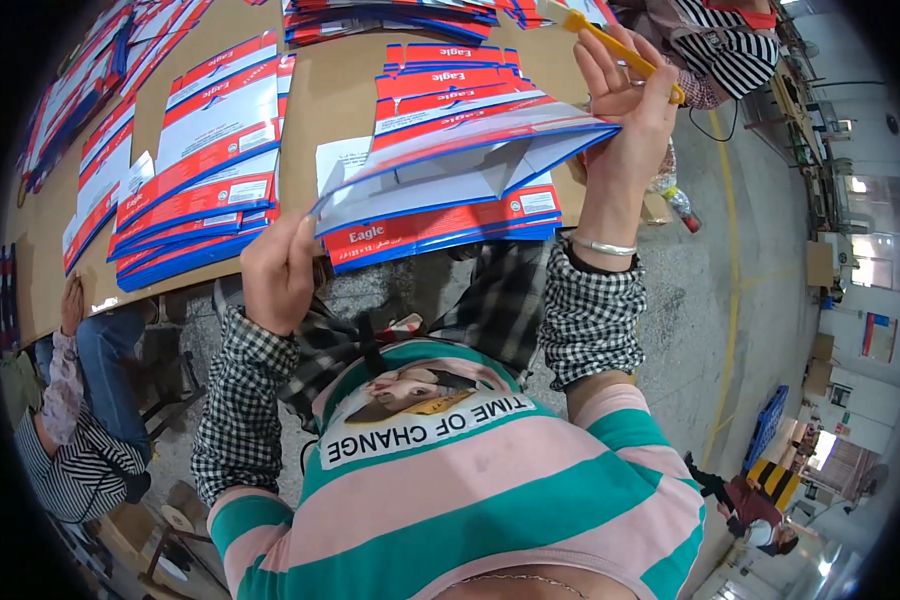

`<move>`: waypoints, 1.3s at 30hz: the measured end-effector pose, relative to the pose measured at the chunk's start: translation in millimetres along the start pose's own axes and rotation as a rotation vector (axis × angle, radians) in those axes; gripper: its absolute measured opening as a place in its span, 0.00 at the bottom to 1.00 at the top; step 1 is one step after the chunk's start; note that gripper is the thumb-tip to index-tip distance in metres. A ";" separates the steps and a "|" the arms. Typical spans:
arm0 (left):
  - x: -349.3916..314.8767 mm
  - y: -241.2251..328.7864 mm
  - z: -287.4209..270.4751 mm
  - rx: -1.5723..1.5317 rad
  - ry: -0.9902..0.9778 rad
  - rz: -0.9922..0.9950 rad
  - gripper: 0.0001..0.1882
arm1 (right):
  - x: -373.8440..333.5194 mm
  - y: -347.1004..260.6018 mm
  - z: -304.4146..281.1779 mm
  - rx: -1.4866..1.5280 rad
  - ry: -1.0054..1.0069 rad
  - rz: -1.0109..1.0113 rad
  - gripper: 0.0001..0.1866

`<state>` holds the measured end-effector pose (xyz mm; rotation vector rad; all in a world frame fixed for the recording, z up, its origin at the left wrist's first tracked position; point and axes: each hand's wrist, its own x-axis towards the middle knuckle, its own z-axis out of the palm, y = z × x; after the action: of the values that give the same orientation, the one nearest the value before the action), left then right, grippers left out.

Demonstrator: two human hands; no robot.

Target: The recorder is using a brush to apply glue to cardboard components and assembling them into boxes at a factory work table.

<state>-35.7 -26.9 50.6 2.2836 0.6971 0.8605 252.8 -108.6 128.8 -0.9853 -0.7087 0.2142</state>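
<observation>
Left hand (277,274): pinching carton (422,188), upper center; right hand (625,115): gripping yellow-handled tool (620,52), upper right; stacked cartons (210,125) on bench (332,85).

Bright indoor light; windows (882,262) glow white at far right. The floor (375,292) beside the table (320,95) looks dimmer. Fisheye distortion curves the outer scene; corners are black.

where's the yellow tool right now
In the head view, the yellow tool is at the top, right of centre, in the right hand, near the open package.
</observation>
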 end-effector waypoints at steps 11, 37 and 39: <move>2.5 -0.7 5.9 -0.115 0.077 -0.178 0.11 | -11.4 -3.6 3.3 -0.082 0.007 -0.058 0.23; 3.2 -9.8 28.1 -0.171 0.184 -0.423 0.15 | -22.8 -13.7 27.8 -0.189 0.020 -0.066 0.25; 2.8 -13.7 29.6 -0.158 0.205 -0.359 0.15 | -21.5 -15.9 29.8 -0.184 0.037 -0.085 0.25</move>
<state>-16.3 -25.8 24.3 1.8699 1.0524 0.9428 215.3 -107.0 142.6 -1.1295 -0.7443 0.0571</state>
